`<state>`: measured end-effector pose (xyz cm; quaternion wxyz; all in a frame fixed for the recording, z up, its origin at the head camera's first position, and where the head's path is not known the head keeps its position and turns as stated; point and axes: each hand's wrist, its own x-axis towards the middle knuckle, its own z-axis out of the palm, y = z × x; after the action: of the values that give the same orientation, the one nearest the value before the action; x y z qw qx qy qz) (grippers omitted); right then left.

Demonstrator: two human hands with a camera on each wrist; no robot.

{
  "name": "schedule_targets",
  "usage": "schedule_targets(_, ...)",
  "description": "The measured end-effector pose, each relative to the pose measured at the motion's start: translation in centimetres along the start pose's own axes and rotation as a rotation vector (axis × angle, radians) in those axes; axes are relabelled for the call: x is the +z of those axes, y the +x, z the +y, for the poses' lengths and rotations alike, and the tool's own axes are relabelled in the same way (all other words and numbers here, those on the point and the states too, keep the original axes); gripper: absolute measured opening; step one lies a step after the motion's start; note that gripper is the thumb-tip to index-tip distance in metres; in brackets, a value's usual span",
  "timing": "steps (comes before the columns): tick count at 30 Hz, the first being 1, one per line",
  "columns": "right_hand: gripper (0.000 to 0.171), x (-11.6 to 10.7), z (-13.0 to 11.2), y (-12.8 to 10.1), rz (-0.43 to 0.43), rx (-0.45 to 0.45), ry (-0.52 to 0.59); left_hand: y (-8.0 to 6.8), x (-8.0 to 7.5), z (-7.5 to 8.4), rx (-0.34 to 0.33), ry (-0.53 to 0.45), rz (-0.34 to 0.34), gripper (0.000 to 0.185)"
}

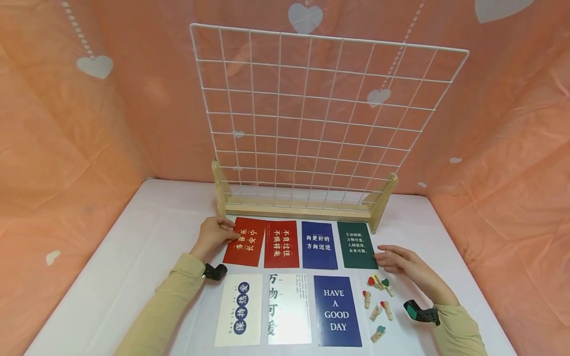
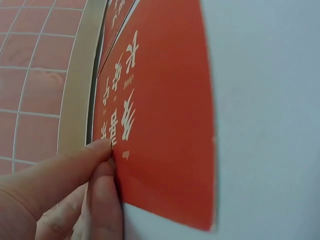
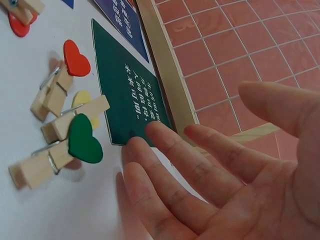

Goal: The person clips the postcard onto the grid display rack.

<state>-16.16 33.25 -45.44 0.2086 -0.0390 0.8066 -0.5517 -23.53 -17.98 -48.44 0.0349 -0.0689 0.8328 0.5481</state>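
Observation:
My left hand (image 1: pixel 221 232) pinches the left edge of a red card (image 1: pixel 244 241) at the left end of the upper row of cards. In the left wrist view the thumb and a finger (image 2: pixel 102 165) grip that red card's (image 2: pixel 160 125) edge, which curves slightly off the white table. My right hand (image 1: pixel 392 258) lies open with straight fingers, its tips touching the lower right corner of a green card (image 1: pixel 356 244). The right wrist view shows the fingertips (image 3: pixel 150 132) on the green card (image 3: pixel 127 95), next to heart-topped wooden clips (image 3: pixel 65 147).
A white wire grid (image 1: pixel 311 118) stands in a wooden base (image 1: pixel 298 211) behind the cards. Another red card (image 1: pixel 281 244) and a blue card (image 1: pixel 318 244) lie between the two touched ones. A cream card (image 1: pixel 239 309), a white card (image 1: pixel 288 309) and a blue "HAVE A GOOD DAY" card (image 1: pixel 336 310) lie nearer. Several clips (image 1: pixel 378 296) are scattered at right.

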Motion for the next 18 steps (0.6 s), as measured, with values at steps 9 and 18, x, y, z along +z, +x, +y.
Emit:
schedule_targets(9, 0.055, 0.0, -0.2, 0.0, -0.003, 0.03, -0.021, -0.5, 0.4, 0.0, -0.034, -0.021, 0.083, 0.032)
schedule_targets(18, 0.057, 0.1, -0.3, 0.2, -0.01, 0.046, -0.007, -1.2, 0.5, -0.3, -0.053, -0.087, 0.126, 0.037)
